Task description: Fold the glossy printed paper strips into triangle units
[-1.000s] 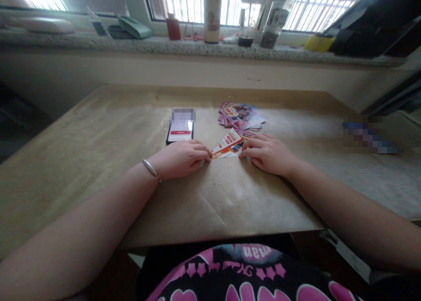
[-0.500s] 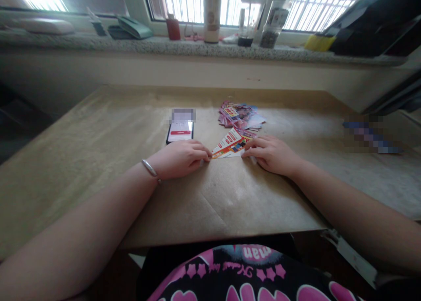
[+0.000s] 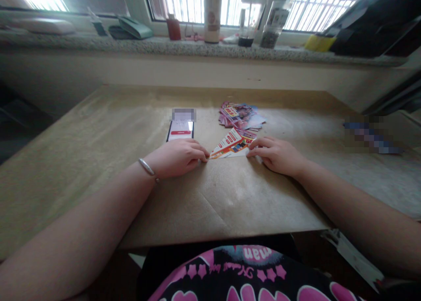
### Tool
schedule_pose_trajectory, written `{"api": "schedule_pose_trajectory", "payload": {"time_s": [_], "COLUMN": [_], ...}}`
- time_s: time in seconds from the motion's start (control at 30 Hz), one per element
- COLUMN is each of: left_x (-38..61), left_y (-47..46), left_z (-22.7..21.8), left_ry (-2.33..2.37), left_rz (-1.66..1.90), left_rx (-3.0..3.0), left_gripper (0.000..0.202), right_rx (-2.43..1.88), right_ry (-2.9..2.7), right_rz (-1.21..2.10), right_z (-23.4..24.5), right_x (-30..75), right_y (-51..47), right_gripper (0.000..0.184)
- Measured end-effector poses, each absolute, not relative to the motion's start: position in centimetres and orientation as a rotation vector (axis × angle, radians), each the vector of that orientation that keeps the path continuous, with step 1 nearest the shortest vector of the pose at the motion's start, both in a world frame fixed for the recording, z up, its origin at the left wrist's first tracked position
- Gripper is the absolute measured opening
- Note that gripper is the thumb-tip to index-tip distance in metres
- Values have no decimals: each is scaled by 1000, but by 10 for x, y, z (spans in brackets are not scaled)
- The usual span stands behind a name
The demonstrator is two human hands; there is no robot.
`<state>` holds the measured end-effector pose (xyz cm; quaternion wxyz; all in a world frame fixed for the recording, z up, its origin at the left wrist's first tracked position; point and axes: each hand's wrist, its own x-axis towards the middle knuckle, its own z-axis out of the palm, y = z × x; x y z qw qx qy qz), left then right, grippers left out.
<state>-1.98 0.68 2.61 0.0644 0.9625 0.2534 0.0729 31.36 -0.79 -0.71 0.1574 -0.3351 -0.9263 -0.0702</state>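
My left hand [image 3: 176,157] rests on the brown cardboard sheet [image 3: 226,200], fingers curled, with its fingertips at the left corner of a fan of red, white and orange printed cards [image 3: 232,145]. A metal bangle [image 3: 146,167] circles that wrist. My right hand [image 3: 275,155] lies to the right of the fan, its fingertips at or very near the right end. Whether either hand pinches the cards is hidden. Behind the fan lies a loose pile of colourful leaflets [image 3: 240,116]. A smartphone [image 3: 180,130] lies beyond my left hand.
A pixelated blue object [image 3: 370,135] lies at the right of the cardboard. Behind the board, a granite windowsill [image 3: 184,49] holds bottles, jars and a green case. Barred windows stand beyond. The board's near edge [image 3: 223,242] runs just in front of my lap.
My right hand has slid rightward along the fan, and my left hand has shifted slightly left. The fan of cards now looks a little wider and flatter.
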Motion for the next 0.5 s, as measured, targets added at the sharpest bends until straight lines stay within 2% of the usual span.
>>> {"api": "schedule_pose_trajectory", "payload": {"time_s": [0.5], "left_x": [-21], "left_y": [8], "left_z": [25], "left_ry": [779], "left_rz": [214], "left_rx": [2898], "left_gripper": [29], "right_rx": [-986], "right_ry": [-2624], "right_rz": [-166], "right_z": [-8], "right_x": [326], "right_y": [-7], "right_gripper": [43]}}
